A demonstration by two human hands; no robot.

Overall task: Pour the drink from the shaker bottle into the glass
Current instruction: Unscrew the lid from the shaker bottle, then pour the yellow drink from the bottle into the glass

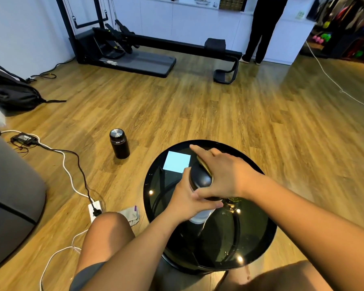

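- The person's bare knees [105, 234] sit at the near edge of a round black glass tabletop [261, 238].
- Over the middle of the tabletop, the left hand [185, 198] is wrapped around the body of the shaker bottle [200, 179], fingers curled on its side.
- The right hand [225, 177] comes down over the bottle's black lid and grips it, with the forefinger sticking out straight toward the tabletop's far rim.
- The bottle stands upright, its pale base toward the tabletop's near half.
- The glass [231, 203] is on the tabletop just beside the bottle, mostly hidden under the right wrist; I cannot tell what is in it.
- A pale blue square [177, 161] shows on the tabletop's far left part; paper or reflection, I cannot tell.
- On the floor left of the tabletop are a crumpled cloth [132, 215], a power strip [95, 208] and, farther off, a black flask [119, 143].
- Well beyond the tabletop stand an exercise machine [135, 49] and a person in dark trousers [261, 28].
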